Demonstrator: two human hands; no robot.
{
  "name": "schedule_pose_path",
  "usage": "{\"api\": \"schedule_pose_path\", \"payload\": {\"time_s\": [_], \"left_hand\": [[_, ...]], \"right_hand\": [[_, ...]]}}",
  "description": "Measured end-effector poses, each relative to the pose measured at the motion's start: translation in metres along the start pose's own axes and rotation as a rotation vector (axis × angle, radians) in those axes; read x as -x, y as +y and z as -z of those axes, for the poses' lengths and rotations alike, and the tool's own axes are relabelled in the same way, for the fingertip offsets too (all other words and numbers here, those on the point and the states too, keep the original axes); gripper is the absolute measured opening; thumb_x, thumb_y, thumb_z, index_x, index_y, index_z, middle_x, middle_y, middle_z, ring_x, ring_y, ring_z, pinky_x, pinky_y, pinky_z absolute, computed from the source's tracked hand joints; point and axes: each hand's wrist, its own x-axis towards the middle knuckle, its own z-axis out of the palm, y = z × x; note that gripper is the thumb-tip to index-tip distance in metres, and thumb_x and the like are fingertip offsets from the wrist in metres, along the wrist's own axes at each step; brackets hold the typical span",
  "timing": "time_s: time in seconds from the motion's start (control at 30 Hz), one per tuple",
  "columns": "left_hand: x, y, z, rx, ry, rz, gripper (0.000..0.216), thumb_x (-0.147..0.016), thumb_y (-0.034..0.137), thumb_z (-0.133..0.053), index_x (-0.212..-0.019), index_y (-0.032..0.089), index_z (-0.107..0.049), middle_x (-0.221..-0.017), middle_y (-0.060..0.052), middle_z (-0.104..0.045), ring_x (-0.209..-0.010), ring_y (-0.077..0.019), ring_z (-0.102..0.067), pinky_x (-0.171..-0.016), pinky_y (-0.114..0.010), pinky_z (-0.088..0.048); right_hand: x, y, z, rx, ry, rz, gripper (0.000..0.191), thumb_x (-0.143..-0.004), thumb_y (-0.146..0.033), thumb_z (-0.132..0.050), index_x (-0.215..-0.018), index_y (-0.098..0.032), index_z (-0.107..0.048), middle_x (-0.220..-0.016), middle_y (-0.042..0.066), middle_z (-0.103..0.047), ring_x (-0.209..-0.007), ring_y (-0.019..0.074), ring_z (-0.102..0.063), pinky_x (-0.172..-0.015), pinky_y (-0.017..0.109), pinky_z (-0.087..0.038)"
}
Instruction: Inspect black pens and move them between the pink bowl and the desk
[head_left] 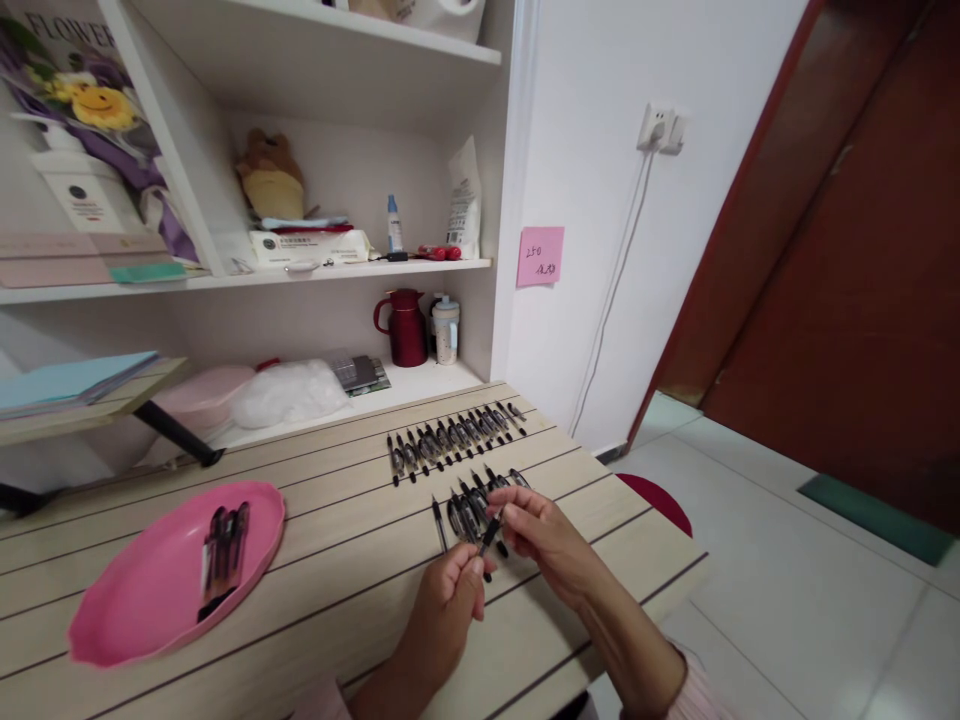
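A black pen is held tilted between my two hands above the table's near side. My left hand is closed round its lower end, the thumb lying along it. At the upper end, the fingertips of my right hand pinch the tip. Just beyond my hands lies a group of black pens and caps, partly hidden by my fingers. One uncapped pen lies at the left of that group. Farther back, a long row of pens with caps beside them runs across the slatted table.
On the left a pink tray holds several black pens. Behind the table stands a white shelf with a dark red jug and a cup. A red stool is beside the table's right edge.
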Motion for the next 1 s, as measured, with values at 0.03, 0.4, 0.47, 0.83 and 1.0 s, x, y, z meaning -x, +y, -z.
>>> {"api": "schedule_pose_path", "payload": {"time_s": [0.03,0.4,0.47,0.83,1.0], "left_hand": [[-0.0002,-0.0008,0.0001,-0.003,-0.005,0.000,0.023,-0.083,0.036,-0.042,-0.081,0.017,-0.054,-0.046,0.006,-0.041,-0.044,-0.0093,-0.030,-0.047,-0.023,-0.024],[-0.0007,-0.0026,0.0013,-0.062,-0.040,-0.024,0.025,-0.085,0.037,-0.040,-0.082,0.016,-0.055,-0.048,0.006,-0.042,-0.049,-0.0103,-0.036,-0.052,-0.024,-0.027],[-0.0007,-0.0025,0.0013,-0.075,-0.044,-0.027,0.026,-0.085,0.037,-0.040,-0.082,0.016,-0.055,-0.048,0.006,-0.042,-0.049,-0.0104,-0.036,-0.053,-0.024,-0.028],[-0.0012,-0.0026,0.0005,-0.088,-0.041,-0.035,0.025,-0.084,0.036,-0.040,-0.080,0.016,-0.055,-0.046,0.006,-0.042,-0.048,-0.0109,-0.036,-0.052,-0.024,-0.028],[-0.0018,-0.0034,0.0008,-0.090,-0.043,-0.043,0.026,-0.083,0.037,-0.040,-0.081,0.017,-0.056,-0.046,0.006,-0.042,-0.047,-0.0114,-0.036,-0.052,-0.024,-0.028]], "right_hand": [[0.0000,0.0004,0.0001,-0.005,-0.017,-0.012,0.034,-0.059,-0.040,-0.073,-0.083,-0.017,-0.064,-0.067,-0.001,-0.060,-0.047,0.0051,-0.041,-0.043,0.019,-0.024],[-0.0009,0.0015,0.0017,0.007,-0.005,-0.005,0.031,-0.060,-0.039,-0.073,-0.078,-0.015,-0.064,-0.064,-0.001,-0.059,-0.045,0.0041,-0.040,-0.043,0.019,-0.023],[-0.0021,0.0031,0.0023,0.044,0.046,0.017,0.029,-0.056,-0.038,-0.075,-0.065,-0.015,-0.059,-0.049,-0.005,-0.049,-0.041,0.0037,-0.035,-0.041,0.019,-0.020],[0.0017,0.0028,0.0022,0.046,0.024,0.014,0.030,-0.055,-0.037,-0.076,-0.064,-0.015,-0.056,-0.046,-0.007,-0.044,-0.040,0.0032,-0.031,-0.040,0.019,-0.017],[0.0026,0.0027,0.0033,0.025,-0.029,-0.022,0.032,-0.061,-0.040,-0.072,-0.079,-0.014,-0.063,-0.055,-0.003,-0.051,-0.045,0.0045,-0.037,-0.042,0.019,-0.020]]}}
